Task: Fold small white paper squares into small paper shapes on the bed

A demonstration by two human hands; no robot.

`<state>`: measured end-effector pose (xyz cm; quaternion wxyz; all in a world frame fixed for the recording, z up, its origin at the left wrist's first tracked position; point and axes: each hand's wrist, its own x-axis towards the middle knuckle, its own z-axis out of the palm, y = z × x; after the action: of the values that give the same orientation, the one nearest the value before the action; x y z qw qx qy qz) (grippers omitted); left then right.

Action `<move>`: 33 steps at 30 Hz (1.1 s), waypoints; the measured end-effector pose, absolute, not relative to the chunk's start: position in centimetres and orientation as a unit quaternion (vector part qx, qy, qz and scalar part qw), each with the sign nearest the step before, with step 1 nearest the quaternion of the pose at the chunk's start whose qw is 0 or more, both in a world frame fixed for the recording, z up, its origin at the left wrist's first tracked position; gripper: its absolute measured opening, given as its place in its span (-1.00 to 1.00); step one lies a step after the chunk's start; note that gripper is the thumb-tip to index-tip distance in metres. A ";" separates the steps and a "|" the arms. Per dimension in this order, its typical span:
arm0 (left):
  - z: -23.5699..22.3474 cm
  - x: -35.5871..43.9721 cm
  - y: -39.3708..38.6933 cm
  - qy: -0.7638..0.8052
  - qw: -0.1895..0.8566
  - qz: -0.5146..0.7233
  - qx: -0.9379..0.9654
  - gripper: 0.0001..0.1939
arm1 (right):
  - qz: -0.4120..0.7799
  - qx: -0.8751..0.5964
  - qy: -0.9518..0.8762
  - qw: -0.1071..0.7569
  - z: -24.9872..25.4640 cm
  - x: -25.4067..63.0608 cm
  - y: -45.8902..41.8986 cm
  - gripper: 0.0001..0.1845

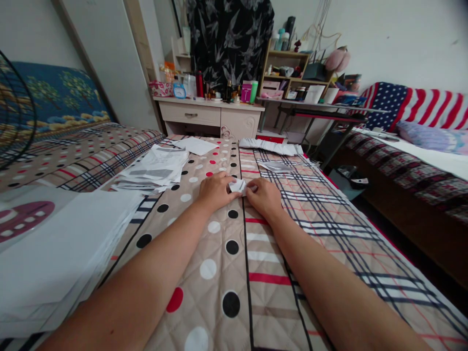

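Note:
Both my arms stretch forward over a patterned quilt [219, 243]. Between my hands is a small folded piece of white paper [237, 185]. My left hand [215, 191] pinches its left side, and the fingers of my right hand [266, 196] grip its right side. The paper stands partly raised off the quilt, with creases showing. Just beyond my right hand lies a flat grey-white paper piece [276, 166]. Farther off, a row of folded white paper pieces [270, 146] rests on the quilt.
Left of my arms lie a pile of printed sheets [153, 168] and a large stack of white paper [62, 243]. A loose sheet [195, 145] lies farther back. Beyond the bed stands a white dresser [208, 115] crowded with bottles. A fan guard [14, 112] edges the far left.

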<state>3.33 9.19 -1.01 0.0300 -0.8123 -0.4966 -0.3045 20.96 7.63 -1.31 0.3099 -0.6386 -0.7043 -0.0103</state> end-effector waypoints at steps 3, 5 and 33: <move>-1.2 3.3 9.3 -0.499 0.020 -0.292 -0.816 -0.52 | -0.021 -0.635 -0.716 0.290 -1.1 20.5 7.2 -0.74; -1.3 3.3 9.5 -0.504 0.007 -0.290 -0.814 -0.50 | -0.014 -0.633 -0.718 0.289 -1.1 20.3 7.1 -0.72; -1.8 2.6 11.0 -0.371 -0.260 -0.457 -0.766 -0.73 | 0.272 -0.498 -0.714 0.410 -1.7 22.8 8.8 -0.74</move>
<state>2.55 11.00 -1.85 -0.2603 -0.7658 -0.3706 -0.4566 22.79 8.76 -1.70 0.4098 -0.4985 -0.7140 0.2717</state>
